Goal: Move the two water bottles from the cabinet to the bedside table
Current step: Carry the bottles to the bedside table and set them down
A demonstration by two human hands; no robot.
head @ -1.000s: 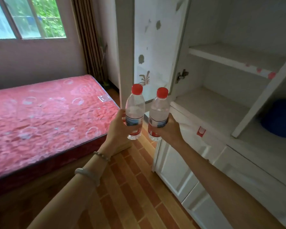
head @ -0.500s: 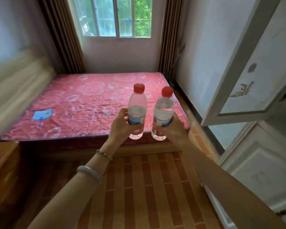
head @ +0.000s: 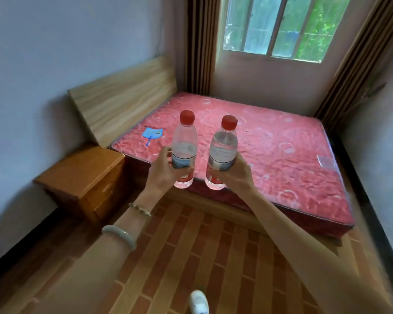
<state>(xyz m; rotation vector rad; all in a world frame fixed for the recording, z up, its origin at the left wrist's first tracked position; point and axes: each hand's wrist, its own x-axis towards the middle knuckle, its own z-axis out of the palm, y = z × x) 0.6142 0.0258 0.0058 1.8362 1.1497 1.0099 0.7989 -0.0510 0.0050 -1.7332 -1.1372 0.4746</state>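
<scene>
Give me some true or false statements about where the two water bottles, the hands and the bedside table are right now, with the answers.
1. Each hand holds one bottle: the left hand the left bottle, the right hand the right bottle. True.
2. Both bottles stand on the bedside table. False: they are held in the air, and nothing rests on the table.
3. Both bottles have red caps. True.
4. The bedside table is to the right of the bed. False: it is on the left, by the headboard.
5. One bottle lies flat. False: both are upright.
</scene>
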